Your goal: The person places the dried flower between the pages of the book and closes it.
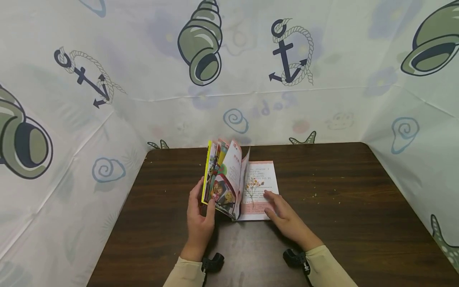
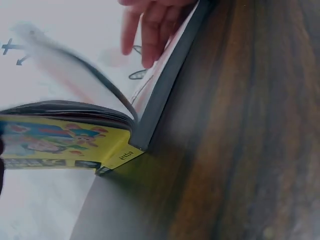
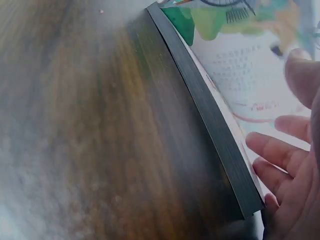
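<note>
A thick book [image 1: 232, 169] with a yellow-edged cover lies open at the middle of the table. Its left part stands tilted up, and my left hand [image 1: 201, 223] grips it, thumb over the picture page and fingers behind the cover. One page stands lifted near the spine, blurred in the left wrist view. On the flat right page [image 1: 259, 171] shows a sprig of small orange flowers [image 1: 253, 185]. My right hand [image 1: 288, 219] lies at that page's right edge with loosely bent, spread fingers. The illustrated yellow cover [image 2: 50, 137] shows from outside in the left wrist view.
The dark wooden table [image 1: 337, 223] has small crumbs [image 1: 315, 195] scattered right of the book. A white cloth [image 1: 251, 115] printed with shells and anchors surrounds the table at the back and sides. Black wrist devices [image 1: 213, 263] sit at both cuffs.
</note>
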A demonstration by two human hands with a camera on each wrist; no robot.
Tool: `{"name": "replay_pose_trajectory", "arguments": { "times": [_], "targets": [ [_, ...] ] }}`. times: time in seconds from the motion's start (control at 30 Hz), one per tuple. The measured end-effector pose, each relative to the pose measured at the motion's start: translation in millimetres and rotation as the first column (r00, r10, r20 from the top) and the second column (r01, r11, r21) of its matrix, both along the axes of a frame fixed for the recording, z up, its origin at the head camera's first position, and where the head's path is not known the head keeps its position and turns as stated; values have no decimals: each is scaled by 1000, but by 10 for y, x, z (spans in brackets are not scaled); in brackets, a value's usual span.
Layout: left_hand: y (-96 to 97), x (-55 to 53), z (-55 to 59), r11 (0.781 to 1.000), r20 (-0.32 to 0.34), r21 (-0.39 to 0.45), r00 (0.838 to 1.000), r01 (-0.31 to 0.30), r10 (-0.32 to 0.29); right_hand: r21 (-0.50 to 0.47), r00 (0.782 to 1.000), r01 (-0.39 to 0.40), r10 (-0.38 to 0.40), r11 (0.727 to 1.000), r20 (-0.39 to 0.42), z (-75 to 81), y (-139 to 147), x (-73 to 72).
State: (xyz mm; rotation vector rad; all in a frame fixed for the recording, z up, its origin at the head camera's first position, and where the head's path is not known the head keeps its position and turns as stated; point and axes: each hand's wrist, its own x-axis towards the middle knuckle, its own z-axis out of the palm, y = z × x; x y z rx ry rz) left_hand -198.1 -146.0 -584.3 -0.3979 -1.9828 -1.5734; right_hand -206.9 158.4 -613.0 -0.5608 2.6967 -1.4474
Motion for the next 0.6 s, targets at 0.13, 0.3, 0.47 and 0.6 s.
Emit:
{"name": "replay_pose_trajectory", "arguments": {
  "times": [0.13,0.3,0.47,0.6],
  "targets": [
    [19,-8,-33,996,58,-65,997,61,-58,-53,1000,-4,2,999,-31,3,20,-1],
    [31,-23,-85,972,133,-196,986,127,-102,-53,997,0,-5,999,-80,0,37,4],
    [63,-63,-147,869,226,-415,955,271,-191,-96,988,-19,3,995,-158,-16,58,7],
    [102,-46,-179,715,413,-563,890,414,-190,-148,989,-15,-6,989,-146,20,80,36]
  ]
}}
